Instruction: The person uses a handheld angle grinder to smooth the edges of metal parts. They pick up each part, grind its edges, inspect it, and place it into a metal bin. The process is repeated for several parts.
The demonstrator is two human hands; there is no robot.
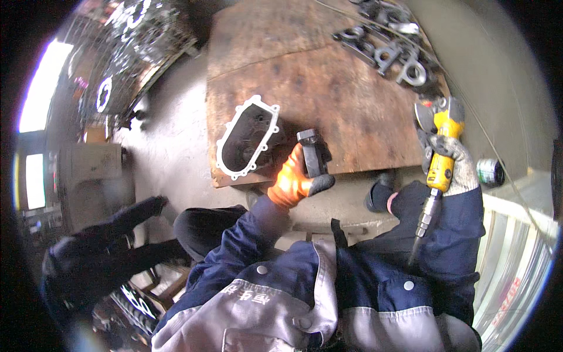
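My left hand (295, 182), in an orange glove with black fingertips, is closed round a dark, blocky metal part (312, 154) at the table's near edge. In my right hand (462, 161), in a pale grey glove, is a yellow angle grinder (448, 126), its head pointing away from me beyond the table's right edge. A metal coupling and hose (430, 212) run back from the grinder's rear end along my forearm. Left of my left hand, a deep cast metal housing (220, 154) with a bright bolt-hole rim stands on the table, its open side up.
The wooden tabletop (328, 76) is stained brown. Several grey metal castings (399, 61) are piled at its far right. A wire cage of metal parts (146, 44) stands at the far left. A small dark can (490, 172) is right of my right hand, near a white slatted frame (510, 246).
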